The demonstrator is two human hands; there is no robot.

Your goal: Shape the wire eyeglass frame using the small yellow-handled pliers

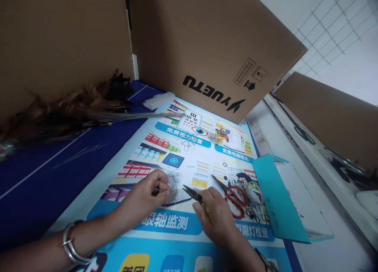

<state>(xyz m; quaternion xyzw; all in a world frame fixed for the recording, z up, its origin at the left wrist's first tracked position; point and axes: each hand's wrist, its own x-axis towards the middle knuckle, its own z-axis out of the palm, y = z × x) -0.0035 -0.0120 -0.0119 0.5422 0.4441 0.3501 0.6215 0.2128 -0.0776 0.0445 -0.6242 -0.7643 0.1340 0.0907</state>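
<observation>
My left hand (152, 190) pinches a piece of thin bent wire (175, 190) between thumb and fingers, low over the printed poster sheet (189, 167). To its right, my right hand (217, 215) is closed round a pair of needle-nose pliers (192, 193). Their dark jaws point left toward the wire and stay apart from it. Beside the right hand lie red-handled scissors (236, 199), blades pointing up and left. A clear ring like a tape roll (254, 193) rests against them, among a pile of small wire loops (258, 215).
An open teal box (273, 201) stands at the right. Large cardboard boxes (206, 39) rise behind the poster. Brown feathers (67, 106) and a bundle of long thin wires (138, 116) lie at the left. More bent wires (215, 138) sit farther back.
</observation>
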